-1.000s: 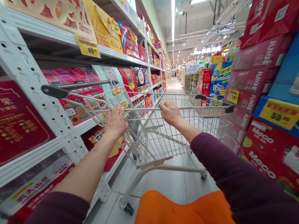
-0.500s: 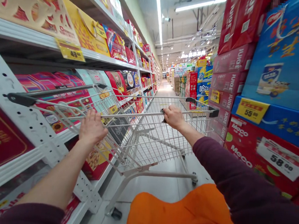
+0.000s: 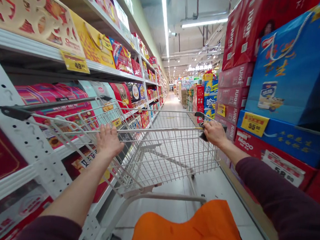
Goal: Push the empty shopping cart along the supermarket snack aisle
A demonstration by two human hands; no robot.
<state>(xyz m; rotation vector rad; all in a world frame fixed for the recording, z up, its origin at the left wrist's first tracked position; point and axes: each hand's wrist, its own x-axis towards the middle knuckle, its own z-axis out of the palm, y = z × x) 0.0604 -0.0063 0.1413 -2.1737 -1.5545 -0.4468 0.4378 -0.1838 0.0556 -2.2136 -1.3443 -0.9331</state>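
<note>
A wire shopping cart (image 3: pixel 159 129) stands sideways in front of me, its dark handle bar (image 3: pixel 58 102) at the left. My left hand (image 3: pixel 109 141) lies on the near top rim toward the handle end, fingers stretched out and held flat. Farther right, my right hand (image 3: pixel 214 132) is closed around the same rim near the black corner piece. A small dark thing (image 3: pixel 204 134) shows at its fingers; I cannot make out what it is. The wire basket appears to hold nothing.
White shelving (image 3: pixel 38 49) with boxed gifts runs along the left, close to the cart. Stacked juice cartons (image 3: pixel 231 96) and a blue gift box (image 3: pixel 285 70) rise at the right. The tiled aisle (image 3: pixel 174 99) leads ahead. An orange garment (image 3: pixel 187 229) covers my front.
My right hand has moved right along the rim toward the corner, the dark thing moving with it. My left hand has shifted slightly right. The view has turned a little.
</note>
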